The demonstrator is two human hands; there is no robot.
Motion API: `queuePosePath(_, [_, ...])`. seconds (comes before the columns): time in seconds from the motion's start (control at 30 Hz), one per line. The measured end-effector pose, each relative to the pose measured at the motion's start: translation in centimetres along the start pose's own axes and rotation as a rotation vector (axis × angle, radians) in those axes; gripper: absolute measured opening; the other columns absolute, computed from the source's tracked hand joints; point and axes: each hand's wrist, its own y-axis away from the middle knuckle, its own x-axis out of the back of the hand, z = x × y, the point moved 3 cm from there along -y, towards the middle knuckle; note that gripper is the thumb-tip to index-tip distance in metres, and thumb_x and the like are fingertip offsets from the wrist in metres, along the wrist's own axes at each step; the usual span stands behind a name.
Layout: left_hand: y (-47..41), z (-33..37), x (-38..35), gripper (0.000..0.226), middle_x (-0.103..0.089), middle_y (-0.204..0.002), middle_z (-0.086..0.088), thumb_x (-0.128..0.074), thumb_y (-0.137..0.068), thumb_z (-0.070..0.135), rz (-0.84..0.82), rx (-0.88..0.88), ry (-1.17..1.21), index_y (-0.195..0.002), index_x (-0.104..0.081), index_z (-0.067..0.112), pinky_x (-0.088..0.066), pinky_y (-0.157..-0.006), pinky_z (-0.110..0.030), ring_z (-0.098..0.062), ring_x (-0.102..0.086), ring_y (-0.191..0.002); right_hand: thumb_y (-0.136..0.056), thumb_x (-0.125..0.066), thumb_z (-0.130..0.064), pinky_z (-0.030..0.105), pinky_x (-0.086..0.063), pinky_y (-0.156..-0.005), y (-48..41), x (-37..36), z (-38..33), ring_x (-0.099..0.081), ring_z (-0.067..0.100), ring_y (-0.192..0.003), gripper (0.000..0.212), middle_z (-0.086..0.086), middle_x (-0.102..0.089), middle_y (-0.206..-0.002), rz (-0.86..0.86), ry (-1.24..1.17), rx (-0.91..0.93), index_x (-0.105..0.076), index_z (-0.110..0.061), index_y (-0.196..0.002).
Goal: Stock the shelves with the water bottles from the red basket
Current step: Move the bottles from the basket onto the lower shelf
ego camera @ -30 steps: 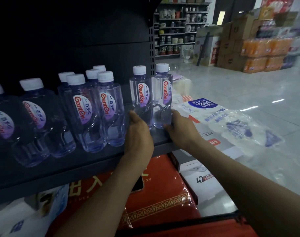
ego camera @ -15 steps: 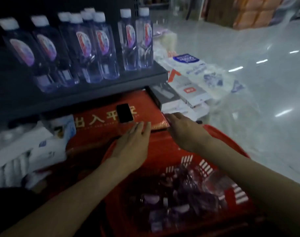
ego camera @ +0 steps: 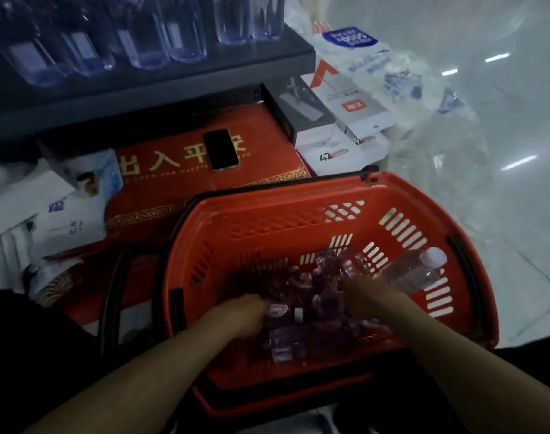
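Both hands have dropped into the red basket (ego camera: 251, 227). Half a second ago they hung over its far rim, and a second ago they were up at the shelf (ego camera: 173, 86) beside two standing bottles. The view has tipped down too, so only the bottoms of the stocked bottles (ego camera: 179, 36) show, in a row along the shelf at 12 o'clock.

Left hand (ego camera: 242, 311) is in from 7 o'clock. Its fingertips touch a bottle with a red-and-white label in the pile of loose bottles (ego camera: 298, 317) on the basket floor. The fingers are buried in the pile and blurred, so I cannot tell if they have closed on it.

Right hand (ego camera: 361, 289) is in from 4 o'clock, against the base end of a white-capped bottle (ego camera: 414, 274). That bottle lies tilted with its cap toward the basket's 2 o'clock corner. Its fingers are hidden as well (motion blur), so I cannot tell the grip.

The pile sits at basket centre, toward the near wall. The basket rests on the floor (ego camera: 502, 151) just in front of the shelving, with its black handles folded out.

- Red box (ego camera: 161, 198) with gold lettering sits under the shelf, touching the basket's far rim at 11 o'clock.
- Phone (ego camera: 221, 149) lies face up on that box, screen dark.
- White boxes (ego camera: 355, 111) are stacked at 1 o'clock.
- Crumpled plastic wrap (ego camera: 424, 98) lies beyond them on the floor.
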Motion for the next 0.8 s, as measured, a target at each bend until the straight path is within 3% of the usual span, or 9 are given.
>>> queuePosePath(0.07, [-1.7,-0.4,0.4,0.044,-0.056,-0.128,-0.012,-0.060,-0.088,0.023,-0.011,-0.007,-0.038,-0.130,-0.052,0.016,-0.049,-0.095,-0.038,-0.030,-0.058,-0.115,-0.097,-0.054,-0.026,0.037,-0.048,-0.092,-0.5,-0.7,1.2,-0.060,0.029,-0.113,0.039,0.012,-0.061,-0.129,0.011,-0.014,-0.060,-0.054,-0.012,-0.134])
queuePosePath(0.13, [-3.3,-0.9,0.5,0.053,-0.052,-0.133,-0.012,-0.064,-0.086,0.025,-0.041,0.015,-0.052,-0.134,-0.045,0.016,-0.047,-0.098,-0.040,-0.032,-0.054,-0.120,-0.098,-0.054,-0.028,0.034,-0.047,-0.095,-0.9,-1.4,1.7,-0.059,0.026,-0.112,0.044,0.011,-0.058,-0.134,-0.086,-0.007,-0.044,-0.046,-0.013,-0.139])
queuePosePath(0.2, [-4.8,-1.2,-0.2,0.064,-0.047,-0.138,-0.014,-0.067,-0.085,0.026,-0.103,0.038,-0.073,-0.141,-0.037,0.016,-0.045,-0.100,-0.040,-0.033,-0.050,-0.125,-0.097,-0.057,-0.031,0.035,-0.047,-0.098,-1.5,-1.8,1.9,-0.057,0.029,-0.120,0.056,0.012,-0.054,-0.139,-0.126,0.032,-0.050,-0.036,-0.018,-0.147])
queuePosePath(0.37, [-6.4,-1.3,-2.0,0.064,-0.037,-0.144,-0.015,-0.064,-0.087,0.032,-0.122,0.108,-0.202,-0.143,-0.036,0.017,-0.039,-0.105,-0.043,-0.035,-0.038,-0.133,-0.094,-0.059,-0.040,0.042,-0.047,-0.103,-2.7,-2.4,2.1,-0.052,0.031,-0.127,0.051,0.010,-0.050,-0.142,-0.052,0.009,-0.052,-0.048,-0.020,-0.139])
queuePosePath(0.43, [-6.6,-1.4,-2.2,0.067,-0.038,-0.144,-0.014,-0.066,-0.085,0.033,-0.122,0.137,-0.180,-0.143,-0.035,0.018,-0.039,-0.104,-0.043,-0.034,-0.039,-0.133,-0.094,-0.059,-0.039,0.040,-0.045,-0.100,-2.8,-2.4,2.0,-0.048,0.031,-0.130,0.057,0.009,-0.043,-0.146,-0.046,-0.068,-0.055,-0.040,-0.019,-0.144])
queuePosePath(0.53, [-7.1,-1.4,-2.0,0.073,-0.045,-0.141,-0.014,-0.068,-0.084,0.030,-0.113,0.122,-0.148,-0.145,-0.032,0.015,-0.044,-0.101,-0.039,-0.032,-0.048,-0.128,-0.096,-0.059,-0.034,0.036,-0.046,-0.091,-3.3,-3.1,2.2,-0.056,0.029,-0.117,0.050,0.010,-0.054,-0.135,-0.107,-0.201,-0.088,-0.040,-0.015,-0.139])
queuePosePath(0.6, [-7.1,-1.0,-1.8,0.073,-0.048,-0.140,-0.014,-0.068,-0.084,0.028,-0.107,0.098,-0.177,-0.145,-0.031,0.014,-0.044,-0.100,-0.038,-0.031,-0.050,-0.126,-0.092,-0.064,-0.038,0.038,-0.044,-0.093,-3.1,-3.2,2.4,-0.057,0.030,-0.119,0.058,0.010,-0.056,-0.133,-0.115,-0.171,-0.098,-0.037,-0.016,-0.139])
queuePosePath(0.7, [-7.0,-0.4,-2.0,0.060,-0.051,-0.135,-0.012,-0.066,-0.085,0.030,-0.100,0.077,-0.220,-0.138,-0.044,0.015,-0.047,-0.097,-0.040,-0.031,-0.053,-0.123,-0.090,-0.065,-0.039,0.042,-0.043,-0.100,-2.2,-3.0,2.3,-0.056,0.031,-0.120,0.057,0.011,-0.056,-0.133,-0.046,-0.057,-0.092,-0.041,-0.016,-0.137])
queuePosePath(0.8, [-6.8,-0.3,-2.4,0.041,-0.061,-0.126,-0.010,-0.065,-0.084,0.033,-0.132,0.135,-0.078,-0.121,-0.061,0.016,-0.053,-0.090,-0.034,-0.027,-0.061,-0.113,-0.093,-0.057,-0.048,0.040,-0.051,-0.098,-3.1,-3.7,2.8,-0.062,0.022,-0.109,0.040,0.004,-0.063,-0.122,-0.108,-0.190,-0.127,-0.055,-0.023,-0.124])
